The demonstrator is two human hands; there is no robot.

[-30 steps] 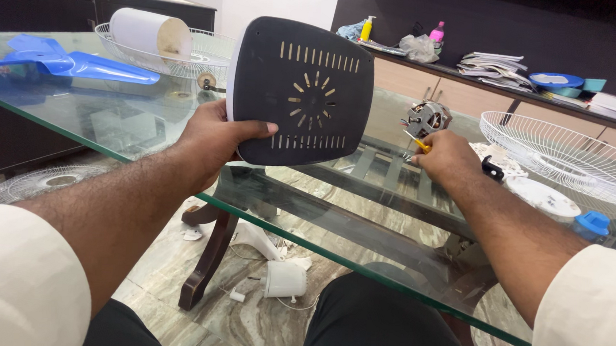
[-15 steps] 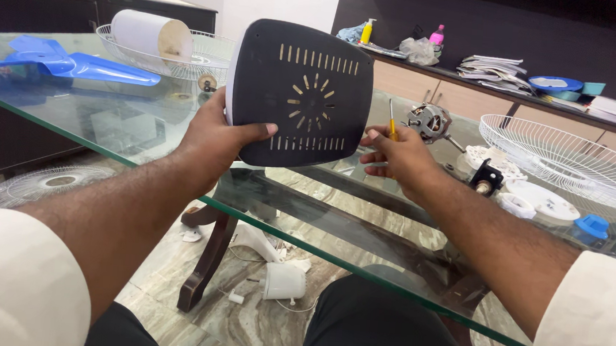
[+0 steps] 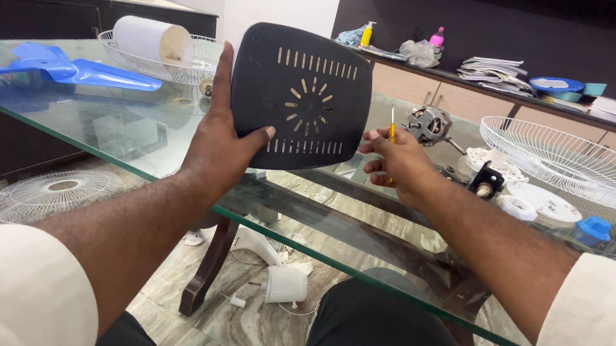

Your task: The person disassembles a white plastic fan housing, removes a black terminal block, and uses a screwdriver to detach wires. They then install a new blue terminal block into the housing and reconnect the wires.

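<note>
I hold the black vented cover (image 3: 301, 98) upright above the glass table (image 3: 106, 128), its slotted face toward me, long axis roughly vertical. My left hand (image 3: 219, 140) clamps its left edge; my right hand (image 3: 395, 161) grips a yellow-handled screwdriver (image 3: 392, 132), tip up, beside it.

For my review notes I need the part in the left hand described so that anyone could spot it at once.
Start at the glass table and look just above its near edge, in the middle of the view. There the left hand holds up a black cover panel, a rounded square. Unlike the white wire grilles and blue blade nearby, it is solid, with slots in a sunburst pattern.
</note>
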